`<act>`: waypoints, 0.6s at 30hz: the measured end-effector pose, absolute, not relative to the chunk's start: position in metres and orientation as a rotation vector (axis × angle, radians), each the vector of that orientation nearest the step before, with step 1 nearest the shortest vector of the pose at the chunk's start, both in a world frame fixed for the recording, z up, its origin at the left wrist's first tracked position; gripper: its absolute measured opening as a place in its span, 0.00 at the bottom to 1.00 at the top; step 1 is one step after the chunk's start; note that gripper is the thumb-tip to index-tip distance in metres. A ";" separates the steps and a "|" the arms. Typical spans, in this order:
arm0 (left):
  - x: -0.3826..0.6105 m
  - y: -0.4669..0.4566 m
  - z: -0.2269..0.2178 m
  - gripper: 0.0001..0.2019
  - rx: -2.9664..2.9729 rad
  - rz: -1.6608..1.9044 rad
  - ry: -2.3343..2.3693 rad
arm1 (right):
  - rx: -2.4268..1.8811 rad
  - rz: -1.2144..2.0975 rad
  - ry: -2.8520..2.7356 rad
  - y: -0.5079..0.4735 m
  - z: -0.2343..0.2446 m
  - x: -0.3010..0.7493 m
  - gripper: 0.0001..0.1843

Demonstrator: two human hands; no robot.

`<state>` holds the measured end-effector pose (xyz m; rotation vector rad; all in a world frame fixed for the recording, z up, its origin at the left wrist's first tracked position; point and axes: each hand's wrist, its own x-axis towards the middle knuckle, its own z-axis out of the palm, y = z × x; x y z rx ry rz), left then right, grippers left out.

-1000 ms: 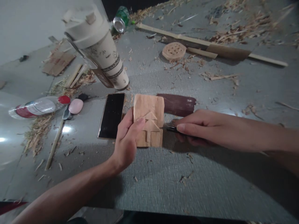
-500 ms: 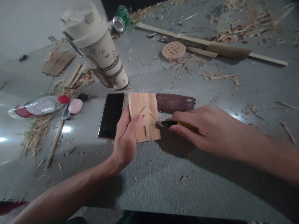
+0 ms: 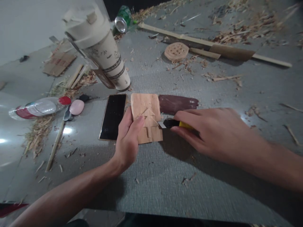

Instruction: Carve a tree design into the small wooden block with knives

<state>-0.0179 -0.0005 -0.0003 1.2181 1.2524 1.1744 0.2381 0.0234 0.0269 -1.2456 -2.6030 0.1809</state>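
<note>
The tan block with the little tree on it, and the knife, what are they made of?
The block looks like pale bare wood: matte, with rough cut facets and shavings scattered around. The knife shows a shiny tip, likely metal, and a black and yellow body, probably plastic, in the right hand.

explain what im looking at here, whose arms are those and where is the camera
There is no machine here: these are a person's own two bare hands, filmed by a camera worn on their head, looking down. The left hand grips a pale wooden block carved with a tree shape. The right hand holds a yellow-and-black utility knife, its blade at the block's right edge. Around them on the grey mat are a black phone, a dark red slab, a tall cream cup, a round wooden disc and wood shavings.
</note>
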 end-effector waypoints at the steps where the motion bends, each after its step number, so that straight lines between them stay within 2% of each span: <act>1: -0.018 -0.001 0.000 0.17 1.218 1.173 1.254 | -1.243 0.165 -2.606 0.023 0.026 0.238 0.23; 18: -0.019 0.000 0.000 0.16 1.257 1.157 1.257 | -1.297 0.231 -2.571 0.025 0.027 0.240 0.23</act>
